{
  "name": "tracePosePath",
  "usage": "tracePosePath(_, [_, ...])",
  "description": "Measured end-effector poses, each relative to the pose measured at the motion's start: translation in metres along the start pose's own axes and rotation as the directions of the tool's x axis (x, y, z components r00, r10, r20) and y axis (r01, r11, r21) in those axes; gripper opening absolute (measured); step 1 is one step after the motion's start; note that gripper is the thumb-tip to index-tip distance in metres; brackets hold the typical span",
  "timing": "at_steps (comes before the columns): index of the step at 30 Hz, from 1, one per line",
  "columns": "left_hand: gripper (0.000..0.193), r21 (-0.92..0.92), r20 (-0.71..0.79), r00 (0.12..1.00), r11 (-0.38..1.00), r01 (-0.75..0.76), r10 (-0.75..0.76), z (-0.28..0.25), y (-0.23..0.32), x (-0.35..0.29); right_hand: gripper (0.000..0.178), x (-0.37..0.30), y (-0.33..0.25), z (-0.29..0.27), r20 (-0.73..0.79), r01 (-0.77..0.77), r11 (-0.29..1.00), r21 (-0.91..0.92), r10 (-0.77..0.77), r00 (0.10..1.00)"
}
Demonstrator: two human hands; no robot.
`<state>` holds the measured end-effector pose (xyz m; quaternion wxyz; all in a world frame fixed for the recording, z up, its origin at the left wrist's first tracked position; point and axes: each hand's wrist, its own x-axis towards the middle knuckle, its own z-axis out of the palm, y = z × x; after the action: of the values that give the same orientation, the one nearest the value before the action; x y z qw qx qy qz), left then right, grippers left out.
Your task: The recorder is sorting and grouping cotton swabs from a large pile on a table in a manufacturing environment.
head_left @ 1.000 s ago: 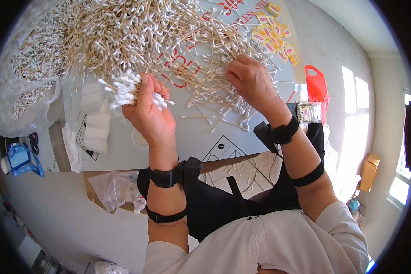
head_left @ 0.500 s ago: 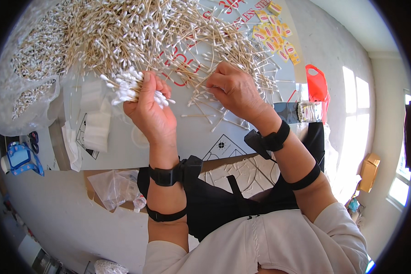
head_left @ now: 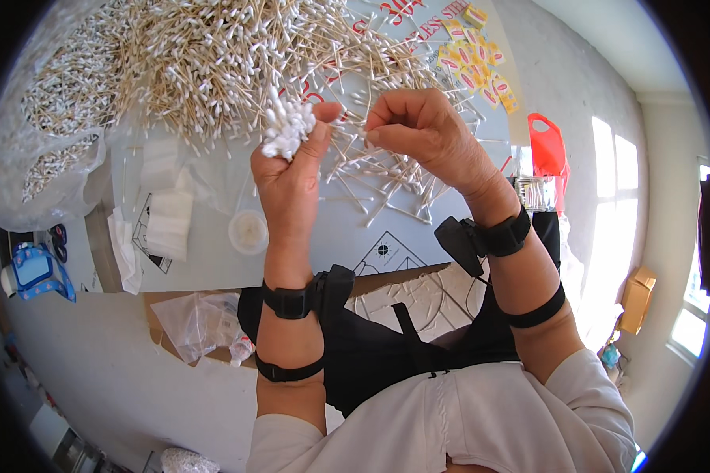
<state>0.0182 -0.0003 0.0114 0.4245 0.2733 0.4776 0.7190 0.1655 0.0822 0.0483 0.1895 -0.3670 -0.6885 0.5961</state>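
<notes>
My left hand is closed round a bundle of cotton swabs, their white tips fanned out above the fist. To its right, my right hand is raised over the table with thumb and forefinger pinched together; a small white tip seems to show at the pinch, too small to name surely. Beneath and between the hands lie loose cotton swabs in a scatter. Beyond them a large heap of wooden-stemmed cotton swabs covers the far left of the table.
A clear bag of swabs lies at the left, beside white cotton pads and a small round clear tub. Yellow paper labels lie far right. A packed swab box stands near a red bag. Scissors lie far left.
My left hand has moved right and turned, bringing the bundle's tips upright. The right hand has lifted from the loose swabs and shifted slightly right. The round tub has come into fuller view.
</notes>
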Motion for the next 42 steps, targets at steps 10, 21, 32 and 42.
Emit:
tracePosePath(10, [0.016,-0.036,0.022,0.988,0.988,-0.150,0.151,-0.011,-0.010,0.006,0.011,0.012,-0.008,0.025,-0.200,0.121,0.911,0.394,-0.044,0.979])
tracePosePath(21, [0.015,-0.250,-0.254,0.955,0.943,-0.220,0.155,-0.022,0.003,0.006,0.012,-0.047,0.041,0.045,-0.036,0.162,0.826,-0.540,-0.215,0.976])
tracePosePath(32, [0.016,-0.278,-0.304,0.948,0.944,-0.179,0.090,-0.021,0.006,0.008,0.009,-0.017,0.033,0.044,-0.074,0.222,0.699,-0.680,-0.366,0.928])
tracePosePath(42, [0.018,-0.280,-0.295,0.955,0.953,-0.118,0.032,-0.022,0.005,0.009,0.007,0.026,0.036,0.055,-0.275,0.039,0.880,-0.474,-0.190,0.943])
